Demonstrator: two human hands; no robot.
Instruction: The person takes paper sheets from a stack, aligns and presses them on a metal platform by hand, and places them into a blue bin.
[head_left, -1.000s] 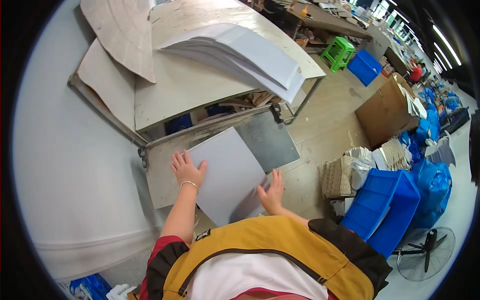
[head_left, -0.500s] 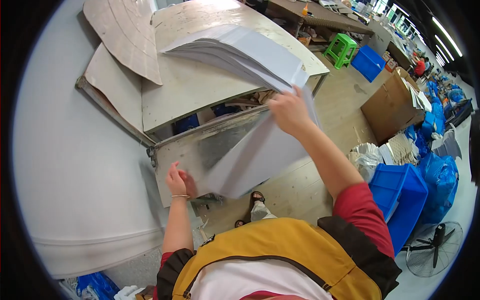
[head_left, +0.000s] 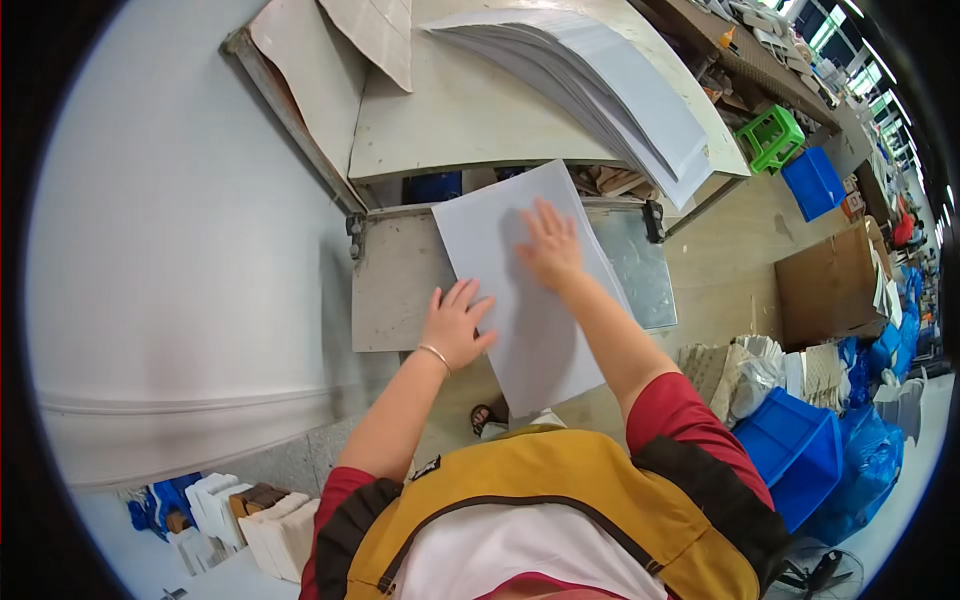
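A large white sheet (head_left: 545, 350) lies at a slant across a low metal ledge (head_left: 400, 290) in front of me; a second edge along its right side suggests more than one layer. My right hand (head_left: 551, 246) is spread flat over its upper middle, slightly blurred. At the sheet's left edge, my left hand (head_left: 458, 325) rests with fingers apart, a bracelet on its wrist. Neither hand grips anything. Behind the ledge, a curved stack of white sheets (head_left: 590, 75) lies on the worn white table (head_left: 420, 130), its right end hanging past the front edge.
A bent board (head_left: 375, 35) leans at the table's left. To the right stand a green stool (head_left: 770, 138), a blue bin (head_left: 812, 183), a large cardboard box (head_left: 830, 285) and a blue crate (head_left: 790, 440). A white wall (head_left: 190, 250) borders the left.
The white sheet has come down from my raised right hand onto the ledge. My right hand has released its edge and opened flat on it; my left hand has moved right onto the sheet.
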